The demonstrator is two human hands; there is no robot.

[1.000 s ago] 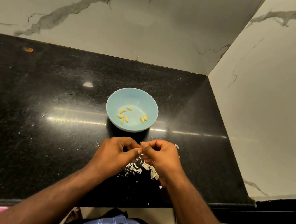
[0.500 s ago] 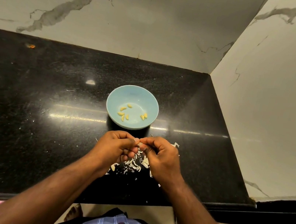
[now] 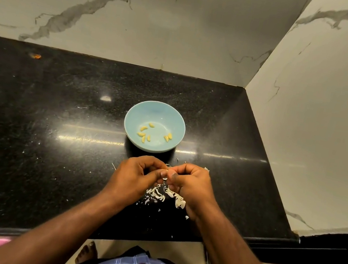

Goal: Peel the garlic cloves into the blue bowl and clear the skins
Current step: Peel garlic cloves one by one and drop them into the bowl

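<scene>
Head view: a garlic clove [image 3: 167, 172] is pinched between left hand [image 3: 136, 175] and right hand [image 3: 192, 185] at 6 o'clock of the blue bowl [image 3: 134, 114], probably so skins [image 3: 158, 194] get dropped clear.

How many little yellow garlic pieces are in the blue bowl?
7 peeled cloves in the blue bowl: five clustered on the left, two side by side on the right. Another may be hidden between the fingers.

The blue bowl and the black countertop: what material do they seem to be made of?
The blue bowl looks like glazed ceramic or perhaps melamine: smooth, opaque, with a soft sheen. The black countertop looks like polished granite: fine pale speckles and mirror-like light streaks.
</scene>
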